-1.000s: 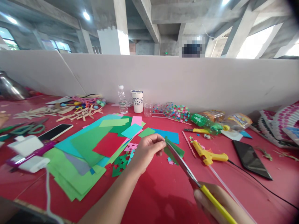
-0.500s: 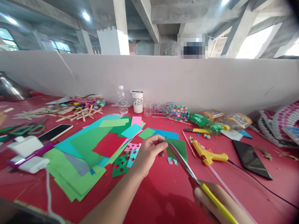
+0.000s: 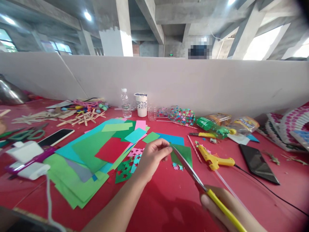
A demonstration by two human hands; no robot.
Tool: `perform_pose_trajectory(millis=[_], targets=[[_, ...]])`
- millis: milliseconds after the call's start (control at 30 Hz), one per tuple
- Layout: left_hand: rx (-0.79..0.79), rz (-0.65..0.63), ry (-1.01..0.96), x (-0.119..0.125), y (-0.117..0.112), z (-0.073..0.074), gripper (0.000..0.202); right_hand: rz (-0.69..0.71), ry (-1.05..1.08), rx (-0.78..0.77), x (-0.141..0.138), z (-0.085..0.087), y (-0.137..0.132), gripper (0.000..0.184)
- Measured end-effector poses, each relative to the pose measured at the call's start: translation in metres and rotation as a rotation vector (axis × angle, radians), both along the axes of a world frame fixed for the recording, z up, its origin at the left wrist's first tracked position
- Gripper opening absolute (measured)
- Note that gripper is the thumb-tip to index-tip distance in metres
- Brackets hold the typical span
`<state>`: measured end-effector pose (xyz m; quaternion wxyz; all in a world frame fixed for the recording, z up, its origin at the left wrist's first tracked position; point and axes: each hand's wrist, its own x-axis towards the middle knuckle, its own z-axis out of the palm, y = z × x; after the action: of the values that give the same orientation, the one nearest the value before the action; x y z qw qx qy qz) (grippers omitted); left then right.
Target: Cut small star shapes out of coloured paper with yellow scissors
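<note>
My left hand (image 3: 154, 156) is closed in a pinch, thumb against forefinger, over the red tabletop. What sits between those fingertips is too small to make out against the green behind. My right hand (image 3: 217, 201) grips yellow-handled scissors (image 3: 190, 166), their blades nearly together and pointing up-left, tips right beside the left fingertips. Beyond the blades lies a dark green paper square (image 3: 184, 153). Small star cut-outs (image 3: 178, 166) rest at its lower edge. Left of my left hand are star-punched paper pieces (image 3: 124, 170), partly hidden by the wrist.
Coloured paper sheets (image 3: 91, 151) spread leftward. On the right lie a yellow glue gun (image 3: 214, 158) with a cord, a black phone (image 3: 259, 164) and a green bottle (image 3: 212, 127). A water bottle (image 3: 126, 104) and white cup (image 3: 142, 106) stand near the partition (image 3: 164, 80).
The view has shifted very slightly. Both hands and the scissors keep almost the same pose.
</note>
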<state>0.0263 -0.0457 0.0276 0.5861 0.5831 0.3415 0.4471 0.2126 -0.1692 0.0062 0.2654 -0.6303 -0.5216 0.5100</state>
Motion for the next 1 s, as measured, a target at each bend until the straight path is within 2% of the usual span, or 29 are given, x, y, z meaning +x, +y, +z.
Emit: perform_pose_trajectory(millis=[267, 433, 533, 667, 800, 1000], targets=[[0.009, -0.026, 0.05, -0.005, 0.003, 0.0, 0.013, 0.016, -0.099, 0.15, 0.007, -0.011, 0.009, 0.061], [0.008, -0.019, 0.048, -0.006, 0.005, -0.002, 0.01, 0.006, -0.052, 0.081, 0.006, -0.012, 0.007, 0.058], [-0.01, -0.023, 0.045, -0.005, 0.005, -0.002, 0.011, 0.046, -0.04, 0.012, 0.007, -0.011, 0.007, 0.056], [-0.028, -0.033, 0.033, -0.004, 0.005, 0.0, 0.012, 0.099, -0.062, 0.008, 0.008, -0.014, 0.008, 0.058], [-0.03, -0.015, 0.03, -0.003, 0.005, 0.001, 0.013, 0.066, -0.054, -0.003, 0.008, -0.016, 0.009, 0.059], [-0.031, -0.018, 0.004, -0.001, 0.003, 0.0, 0.013, -0.001, -0.024, -0.015, 0.003, -0.007, 0.003, 0.06]])
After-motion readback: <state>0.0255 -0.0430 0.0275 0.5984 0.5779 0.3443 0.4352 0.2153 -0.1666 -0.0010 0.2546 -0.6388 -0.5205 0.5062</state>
